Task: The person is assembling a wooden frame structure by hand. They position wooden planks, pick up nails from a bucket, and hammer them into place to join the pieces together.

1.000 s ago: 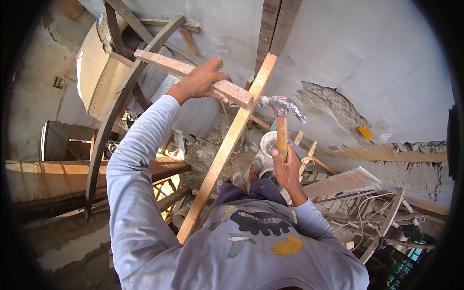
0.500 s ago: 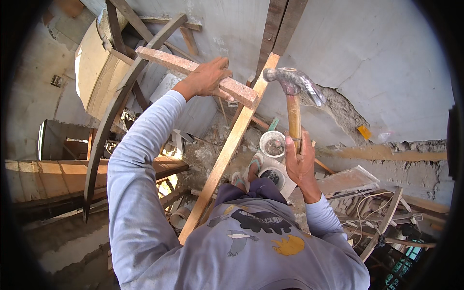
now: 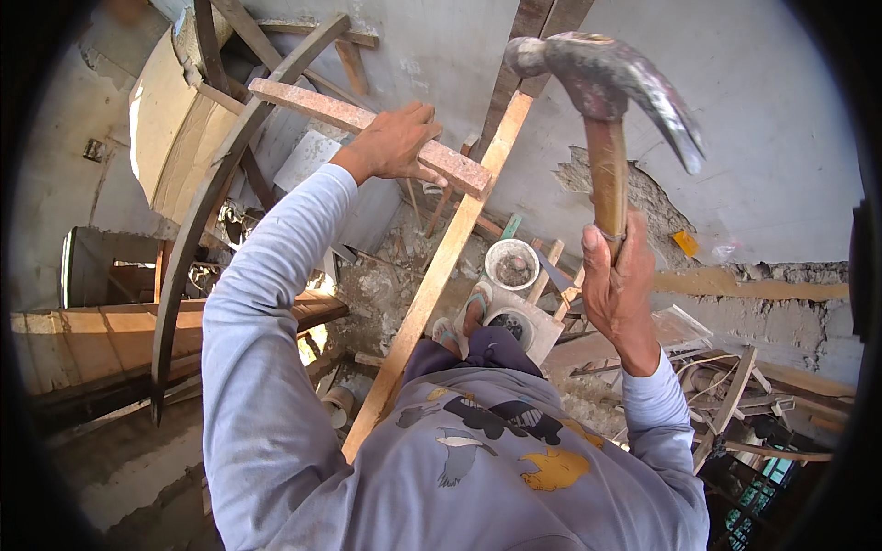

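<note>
My left hand [image 3: 393,142] is wrapped over a short reddish wood batten [image 3: 317,106], its fingers curled around the far side. The batten's right end rests against a longer pale timber [image 3: 441,262], which slopes from the wall down beside my left hip. Raised to the right, my right hand [image 3: 623,285] is closed round the wooden handle of a claw hammer [image 3: 606,87]. The hammer's striking face points left and its claw curves to the right. A gap separates the hammer head from the batten.
A dark curved wooden piece [image 3: 207,202] stands at the left. Below are a white bucket [image 3: 490,266] of grey material and a handsaw [image 3: 554,274]. Wood scraps and a frame [image 3: 730,404] lie at right. The grey wall [image 3: 735,110] has broken plaster.
The hammer has risen toward me and a little to the right, and looks larger. My left hand and the batten stay nearly in place. The handsaw has come into sight.
</note>
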`<state>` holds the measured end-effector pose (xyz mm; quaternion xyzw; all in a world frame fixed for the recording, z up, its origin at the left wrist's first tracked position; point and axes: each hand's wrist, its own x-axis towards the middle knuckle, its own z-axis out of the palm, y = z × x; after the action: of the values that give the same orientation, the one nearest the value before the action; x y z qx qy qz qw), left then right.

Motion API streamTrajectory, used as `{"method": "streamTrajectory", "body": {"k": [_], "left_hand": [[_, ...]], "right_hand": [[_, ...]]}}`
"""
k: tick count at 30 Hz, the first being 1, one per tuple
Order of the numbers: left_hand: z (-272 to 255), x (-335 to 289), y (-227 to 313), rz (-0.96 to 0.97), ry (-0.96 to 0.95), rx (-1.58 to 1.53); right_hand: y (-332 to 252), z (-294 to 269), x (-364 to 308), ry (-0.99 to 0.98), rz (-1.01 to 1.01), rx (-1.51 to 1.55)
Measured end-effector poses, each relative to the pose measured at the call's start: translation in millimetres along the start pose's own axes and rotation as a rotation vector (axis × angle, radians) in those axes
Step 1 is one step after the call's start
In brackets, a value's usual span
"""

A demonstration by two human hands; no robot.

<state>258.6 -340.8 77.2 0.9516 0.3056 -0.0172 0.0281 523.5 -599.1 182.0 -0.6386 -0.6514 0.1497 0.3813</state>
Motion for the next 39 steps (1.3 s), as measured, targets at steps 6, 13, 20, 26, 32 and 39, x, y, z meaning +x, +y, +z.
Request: {"method": "streamTrajectory", "body": {"k": [6, 13, 20, 26, 32, 39], "left_hand": [[-12.2, 4.9, 9.3, 0.014, -0.014, -0.016], [-5.7, 8.2, 7.4, -0.012, -0.052, -0.026], [-8.3, 3.6, 11.3, -0.082, -0.044, 0.023], [-16.1, 16.2, 15.6, -0.105, -0.16, -0.031], [-13.8, 7.8, 13.1, -0.131, -0.136, 0.011], [-8.6, 15.0, 16.2, -0.09, -0.078, 0.058]], "right_hand": [[67.1, 35.2, -35.8, -0.334, 0.144, -0.135], [66.0, 45.2, -43.8, 0.068, -0.071, -0.043], [54.4, 35.2, -40.9, -0.019, 0.159, 0.092], [88.2, 117.8, -101.9, 0.483, -0.156, 0.769], [94.6, 111.3, -109.8, 0.043, 0.152, 0.202], [119.2, 151.6, -133.7, 0.228, 0.231, 0.181]]}}
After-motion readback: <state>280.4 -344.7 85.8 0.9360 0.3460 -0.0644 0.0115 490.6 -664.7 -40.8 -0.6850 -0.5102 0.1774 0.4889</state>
